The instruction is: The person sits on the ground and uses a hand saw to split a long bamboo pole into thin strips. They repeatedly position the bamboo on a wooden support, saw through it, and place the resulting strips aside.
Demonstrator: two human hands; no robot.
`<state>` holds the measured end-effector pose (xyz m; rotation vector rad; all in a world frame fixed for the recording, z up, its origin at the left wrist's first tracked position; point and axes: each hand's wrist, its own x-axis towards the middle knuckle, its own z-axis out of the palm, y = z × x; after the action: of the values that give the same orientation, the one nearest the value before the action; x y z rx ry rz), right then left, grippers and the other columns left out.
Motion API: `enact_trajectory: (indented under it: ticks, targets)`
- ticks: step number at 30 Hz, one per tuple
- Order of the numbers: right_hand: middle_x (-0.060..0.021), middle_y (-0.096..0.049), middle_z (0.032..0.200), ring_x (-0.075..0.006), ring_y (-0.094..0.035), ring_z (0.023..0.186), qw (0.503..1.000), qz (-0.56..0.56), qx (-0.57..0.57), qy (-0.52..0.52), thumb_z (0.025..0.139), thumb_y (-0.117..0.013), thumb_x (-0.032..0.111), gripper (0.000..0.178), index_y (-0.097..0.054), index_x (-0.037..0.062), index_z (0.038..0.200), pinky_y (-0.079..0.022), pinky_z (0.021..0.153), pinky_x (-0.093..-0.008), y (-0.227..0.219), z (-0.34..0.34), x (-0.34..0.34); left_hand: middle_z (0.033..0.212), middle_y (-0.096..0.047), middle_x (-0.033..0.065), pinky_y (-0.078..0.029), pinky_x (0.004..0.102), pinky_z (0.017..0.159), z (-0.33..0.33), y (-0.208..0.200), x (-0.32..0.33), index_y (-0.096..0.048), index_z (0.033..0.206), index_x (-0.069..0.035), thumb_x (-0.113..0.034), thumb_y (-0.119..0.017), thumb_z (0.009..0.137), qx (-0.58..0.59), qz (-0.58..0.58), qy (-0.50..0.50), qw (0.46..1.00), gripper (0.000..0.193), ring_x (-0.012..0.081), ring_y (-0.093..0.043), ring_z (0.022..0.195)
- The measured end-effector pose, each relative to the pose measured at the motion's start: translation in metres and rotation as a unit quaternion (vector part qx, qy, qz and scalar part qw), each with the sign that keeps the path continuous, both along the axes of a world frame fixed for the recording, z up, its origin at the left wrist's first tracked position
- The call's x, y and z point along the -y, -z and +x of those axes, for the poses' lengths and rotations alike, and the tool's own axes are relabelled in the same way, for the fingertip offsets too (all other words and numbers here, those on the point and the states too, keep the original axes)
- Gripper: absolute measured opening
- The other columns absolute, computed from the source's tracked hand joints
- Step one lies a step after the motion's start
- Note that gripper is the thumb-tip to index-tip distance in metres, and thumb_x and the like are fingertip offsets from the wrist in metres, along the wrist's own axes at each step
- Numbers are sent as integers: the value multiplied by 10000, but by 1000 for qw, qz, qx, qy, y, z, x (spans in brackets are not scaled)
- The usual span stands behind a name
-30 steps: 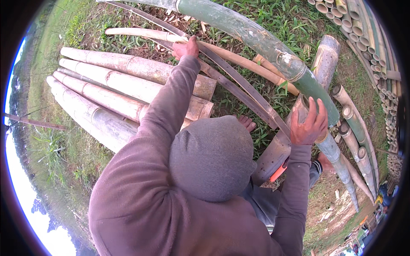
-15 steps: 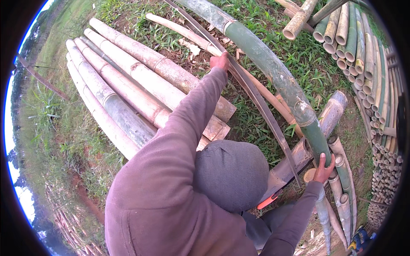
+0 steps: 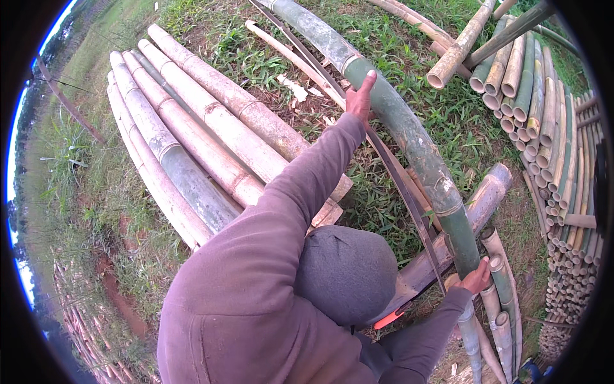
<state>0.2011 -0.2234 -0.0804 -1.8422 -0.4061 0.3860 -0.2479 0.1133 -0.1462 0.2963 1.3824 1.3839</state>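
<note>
A long, thick green bamboo pole (image 3: 419, 150) arcs from the top of the view down to the right of centre. Partway along it, my left hand (image 3: 359, 102) grips its near side, thumb up against the green surface and fingers mostly hidden. My right hand (image 3: 476, 278) is closed on the lower end of the same pole. A thin brown split strip (image 3: 398, 182) runs alongside, passing under my left wrist. Beneath the pole's lower part lies a thicker, brownish bamboo piece (image 3: 489, 195). An orange-edged object (image 3: 389, 318) shows beside the rounded grey cloth shape.
Several pale bamboo poles (image 3: 211, 121) lie side by side at left. At right, a large stack of cut bamboo (image 3: 543, 147) shows its open ends. Short bamboo pieces (image 3: 502, 320) lie below my right hand. Grass and wood chips (image 3: 294, 89) cover the ground between.
My left hand has moved right from the thin brown strip onto the green pole, thumb now on it. My right hand sits lower, still at the pole's end. The whole view has shifted slightly.
</note>
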Motion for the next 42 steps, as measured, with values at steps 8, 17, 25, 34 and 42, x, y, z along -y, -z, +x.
enact_trajectory:
  ticks: [8, 17, 25, 34, 42]
  targets:
    - [-136, -665, 1162, -227, -664, 1027, 993, 67, 61, 70, 1012, -716, 235, 306, -661, -18, 1174, -585, 894, -416, -7, -14, 33, 1243, -676, 164, -552, 537, 1036, -7, -16, 12, -563, 1367, -26, -412, -830, 889, 201, 71, 45, 976, 670, 343, -698, 1112]
    - [-135, -615, 1256, -224, -591, 1152, 983, -19, 12, -182, 1043, -613, 127, 280, -631, -52, 1258, -499, 1025, -390, 9, -137, -13, 1280, -672, 234, -586, 481, 993, -167, -38, 18, -505, 1403, 130, -425, -929, 802, 41, 40, -147, 987, 921, 342, -732, 1056]
    - [-206, -586, 1470, -293, -536, 1370, 919, -15, -184, -350, 924, -704, 168, 604, -561, -68, 1461, -385, 1177, -380, 46, -299, -125, 1638, -480, 166, -241, 562, 1290, -217, -35, 35, -495, 1600, -199, -782, -698, 851, -604, 46, 221, 765, 970, 385, -387, 1553]
    - [-214, -626, 1368, -378, -597, 1297, 795, -266, 229, -495, 913, -772, 290, 770, -427, 79, 1569, -410, 1148, -484, 24, -269, -86, 1359, -599, 98, -351, 597, 1207, -117, -37, 64, -543, 1467, -209, -467, -969, 588, -762, 237, 501, 335, 1010, 342, -559, 1332]
    - [-128, -654, 1224, -338, -613, 1234, 706, -336, 422, -458, 823, -855, 277, 598, -599, 139, 1345, -418, 1059, -506, 38, -241, -78, 1348, -633, 76, -393, 553, 1184, -142, -64, 67, -599, 1404, -220, -445, -960, 582, -738, 308, 478, 364, 925, 339, -628, 1273]
